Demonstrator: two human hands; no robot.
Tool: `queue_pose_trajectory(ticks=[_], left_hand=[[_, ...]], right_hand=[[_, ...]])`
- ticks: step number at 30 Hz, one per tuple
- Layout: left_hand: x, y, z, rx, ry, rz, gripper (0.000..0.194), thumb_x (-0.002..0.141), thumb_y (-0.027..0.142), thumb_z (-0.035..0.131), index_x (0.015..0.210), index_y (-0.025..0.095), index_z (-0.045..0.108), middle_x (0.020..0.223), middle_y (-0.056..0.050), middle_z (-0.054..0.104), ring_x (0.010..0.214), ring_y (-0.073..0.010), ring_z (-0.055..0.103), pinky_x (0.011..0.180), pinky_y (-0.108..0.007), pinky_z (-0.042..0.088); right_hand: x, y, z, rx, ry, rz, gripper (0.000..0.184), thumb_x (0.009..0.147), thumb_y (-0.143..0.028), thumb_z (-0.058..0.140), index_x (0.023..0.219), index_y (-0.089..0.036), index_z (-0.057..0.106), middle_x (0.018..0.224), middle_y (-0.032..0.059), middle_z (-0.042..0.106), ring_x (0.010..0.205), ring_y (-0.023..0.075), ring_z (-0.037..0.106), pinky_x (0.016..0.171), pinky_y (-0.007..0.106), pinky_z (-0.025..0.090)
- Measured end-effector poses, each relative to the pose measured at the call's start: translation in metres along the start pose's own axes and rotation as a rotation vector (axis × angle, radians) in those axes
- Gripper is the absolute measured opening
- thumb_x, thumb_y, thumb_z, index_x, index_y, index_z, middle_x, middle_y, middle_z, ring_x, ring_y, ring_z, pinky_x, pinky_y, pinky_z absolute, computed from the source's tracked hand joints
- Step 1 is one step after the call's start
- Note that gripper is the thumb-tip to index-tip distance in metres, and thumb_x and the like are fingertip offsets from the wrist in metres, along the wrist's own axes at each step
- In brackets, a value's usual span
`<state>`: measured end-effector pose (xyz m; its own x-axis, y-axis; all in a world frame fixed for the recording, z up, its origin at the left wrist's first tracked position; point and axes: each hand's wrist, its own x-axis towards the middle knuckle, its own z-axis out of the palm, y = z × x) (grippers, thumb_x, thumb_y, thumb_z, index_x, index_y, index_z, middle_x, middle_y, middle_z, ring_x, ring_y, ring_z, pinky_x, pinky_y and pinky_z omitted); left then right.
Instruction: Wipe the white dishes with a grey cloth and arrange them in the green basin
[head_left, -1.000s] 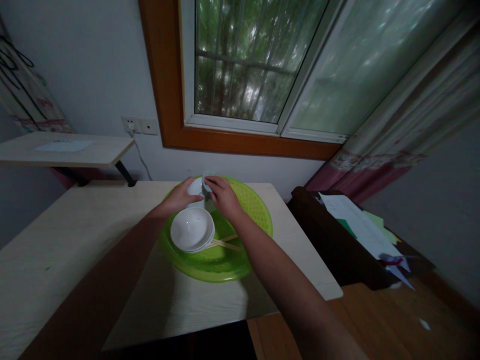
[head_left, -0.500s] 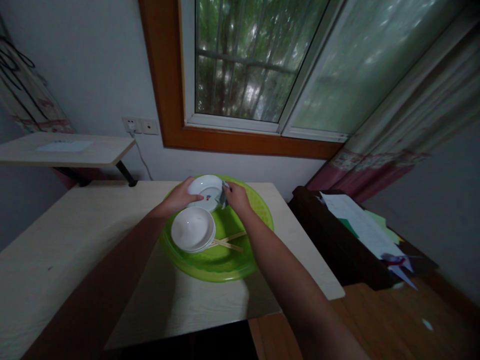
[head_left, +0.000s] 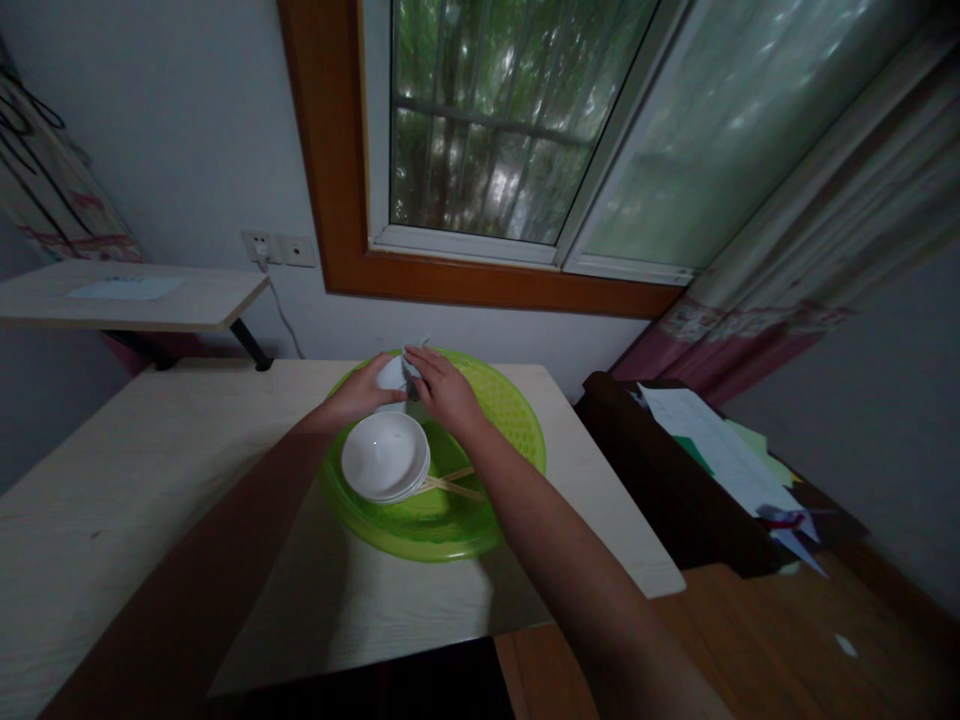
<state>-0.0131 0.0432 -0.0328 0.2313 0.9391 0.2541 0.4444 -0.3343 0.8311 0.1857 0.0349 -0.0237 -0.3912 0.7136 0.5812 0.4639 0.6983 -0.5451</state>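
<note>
Right hand, closed on crumpled grey cloth, has swung leftward from right edge of round white plate; wiping seemingly unfinished. Left hand grips left rim; plate over far side of round green plastic tray.

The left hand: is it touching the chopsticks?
No, the left hand holds the white plate, while the chopsticks lie apart from that hand on the green tray.

Bowls in tray, chopsticks right, plate behind
</note>
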Motion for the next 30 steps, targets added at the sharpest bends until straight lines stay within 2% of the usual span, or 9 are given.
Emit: queue_pose_trajectory(ticks=[3,7,11,14,19,23,26,30], left_hand=[[0.000,0.000,0.000,0.007,0.006,-0.011,0.055,0.069,0.037,0.079,0.118,0.019,0.062,0.112,-0.009,0.071,0.101,-0.0289,0.068,0.087,-0.038,0.052],[-0.001,0.002,-0.002,0.034,-0.003,-0.050,0.053,0.070,0.039,0.079,0.115,0.020,0.058,0.112,-0.009,0.070,0.100,-0.0284,0.068,0.084,-0.037,0.052],[-0.003,0.005,-0.003,0.045,0.009,-0.065,0.050,0.072,0.041,0.078,0.111,0.020,0.055,0.110,-0.008,0.069,0.099,-0.0272,0.067,0.083,-0.036,0.051],[-0.004,0.009,-0.005,0.067,0.039,-0.066,0.046,0.073,0.041,0.077,0.107,0.020,0.054,0.106,-0.008,0.068,0.098,-0.0274,0.067,0.084,-0.037,0.051],[-0.001,0.009,-0.009,0.044,0.171,-0.086,0.044,0.073,0.040,0.078,0.102,0.020,0.051,0.102,-0.007,0.066,0.096,-0.0270,0.065,0.086,-0.039,0.051],[0.002,0.002,-0.011,-0.171,0.304,-0.073,0.050,0.073,0.042,0.079,0.107,0.020,0.050,0.108,-0.007,0.064,0.103,-0.0272,0.064,0.089,-0.040,0.052],[0.002,0.000,-0.012,-0.313,0.349,-0.067,0.052,0.073,0.040,0.081,0.109,0.021,0.050,0.108,-0.007,0.064,0.104,-0.0273,0.064,0.088,-0.041,0.054],[0.003,-0.001,-0.009,-0.405,0.350,-0.054,0.049,0.073,0.037,0.082,0.106,0.021,0.050,0.107,-0.007,0.064,0.104,-0.0277,0.064,0.089,-0.045,0.056]], right_hand=[[0.001,0.006,-0.001,-0.022,0.073,0.077,0.041,0.097,-0.019,0.055,0.136,-0.025,0.067,0.149,0.0057,0.060,0.143,0.0220,0.051,0.127,0.044,0.033],[-0.001,0.020,-0.009,-0.129,0.114,0.269,0.039,0.102,-0.026,0.049,0.135,-0.019,0.067,0.144,0.0099,0.064,0.136,0.0216,0.058,0.121,0.038,0.039],[-0.008,0.033,-0.017,-0.246,-0.023,0.545,0.038,0.105,-0.033,0.044,0.116,-0.017,0.076,0.121,0.0121,0.077,0.115,0.0233,0.071,0.105,0.033,0.050],[-0.010,0.037,-0.017,-0.290,-0.152,0.655,0.045,0.108,-0.037,0.038,0.104,-0.014,0.077,0.113,0.0150,0.078,0.109,0.0243,0.073,0.098,0.031,0.051],[-0.009,0.036,-0.012,-0.187,-0.143,0.661,0.043,0.108,-0.039,0.039,0.109,-0.015,0.075,0.119,0.0145,0.076,0.111,0.0244,0.071,0.099,0.033,0.050],[-0.012,0.036,-0.008,0.129,-0.154,0.600,0.040,0.101,-0.051,0.053,0.108,-0.017,0.072,0.107,0.0096,0.078,0.095,0.0218,0.072,0.090,0.032,0.054],[-0.014,0.039,-0.003,0.371,-0.125,0.513,0.036,0.092,-0.050,0.067,0.108,-0.017,0.070,0.096,0.0062,0.078,0.085,0.0193,0.070,0.082,0.031,0.056],[-0.013,0.045,0.004,0.478,0.002,0.539,0.039,0.085,-0.050,0.075,0.105,-0.017,0.066,0.090,0.0056,0.075,0.078,0.0186,0.068,0.076,0.032,0.058]])
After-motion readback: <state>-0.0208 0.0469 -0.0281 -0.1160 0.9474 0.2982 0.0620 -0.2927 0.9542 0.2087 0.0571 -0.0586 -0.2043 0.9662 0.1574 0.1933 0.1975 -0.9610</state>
